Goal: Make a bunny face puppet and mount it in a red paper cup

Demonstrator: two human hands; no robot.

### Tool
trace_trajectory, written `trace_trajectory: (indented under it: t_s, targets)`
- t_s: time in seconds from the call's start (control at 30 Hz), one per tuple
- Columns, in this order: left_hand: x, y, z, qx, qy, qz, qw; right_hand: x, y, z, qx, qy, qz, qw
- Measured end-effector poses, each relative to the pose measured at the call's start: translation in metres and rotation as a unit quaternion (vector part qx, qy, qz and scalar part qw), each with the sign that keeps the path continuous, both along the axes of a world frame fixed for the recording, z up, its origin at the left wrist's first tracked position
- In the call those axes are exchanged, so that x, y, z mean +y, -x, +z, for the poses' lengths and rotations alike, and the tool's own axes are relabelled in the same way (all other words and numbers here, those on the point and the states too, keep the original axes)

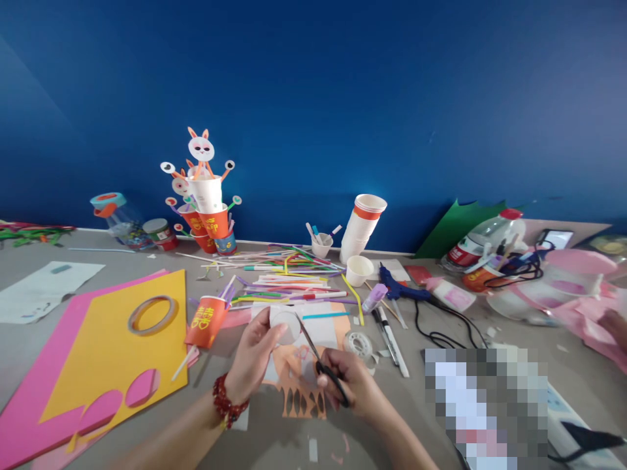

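My left hand [258,352], with a red bead bracelet at the wrist, pinches a small white paper circle [285,326] between thumb and fingers. In my right hand [350,378] is a pair of black-handled scissors [313,349], its blades pointing up and left to the edge of the circle. Beneath both hands lies orange paper [298,397] with petal-shaped holes cut from it, partly over white paper. A roll of clear tape [359,344] rests just beyond my right hand. Left of my left hand, a red paper cup [208,322] leans, tilted, with straws in it.
Yellow card [112,346] on pink card carries a tape ring [151,314] at left. Straws and markers lie across the middle. Rabbit-decorated cups [206,196] and stacked white cups [361,228] stand by the wall. A blue glue gun [401,287] and its cord lie right; another person's hand [614,326] shows far right.
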State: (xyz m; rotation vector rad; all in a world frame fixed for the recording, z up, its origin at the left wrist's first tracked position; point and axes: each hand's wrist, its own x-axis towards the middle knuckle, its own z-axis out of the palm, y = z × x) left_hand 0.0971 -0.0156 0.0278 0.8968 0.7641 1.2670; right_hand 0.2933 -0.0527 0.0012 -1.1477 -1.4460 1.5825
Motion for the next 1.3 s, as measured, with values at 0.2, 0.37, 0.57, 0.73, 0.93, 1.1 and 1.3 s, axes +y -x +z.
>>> trace_trajectory:
  t_s: [0.2,0.37,0.57,0.73,0.93,1.1,1.3]
  targets:
    - [0.0012,0.001,-0.0025,0.004,-0.006,0.005,1.0,0.0007,-0.0014,-0.0041,0.0,-0.001,0.004,1.0]
    - [0.0013,0.0015,-0.0043,0.0,-0.006,0.005,1.0,0.001,-0.002,-0.0084,0.002,0.001,0.0,1.0]
    - [0.0013,0.0021,-0.0052,0.026,-0.036,-0.018,0.999,0.0009,-0.0019,-0.0037,0.009,0.017,0.011,1.0]
    - [-0.0001,0.0011,-0.0062,0.066,-0.055,-0.031,0.996,0.0013,-0.0033,-0.0024,0.031,0.035,0.015,0.999]
    - [0.0006,0.0015,-0.0026,0.076,-0.055,-0.038,0.995,0.0018,-0.0054,-0.0051,0.039,0.034,0.02,0.998]
    - [0.0007,0.0019,-0.0005,0.076,-0.056,-0.04,0.995,0.0021,-0.0052,-0.0047,0.036,0.035,0.018,0.999]
    - [0.0009,0.0022,-0.0066,0.067,-0.037,-0.033,0.997,0.0016,-0.0054,-0.0025,0.02,0.018,0.016,0.999]
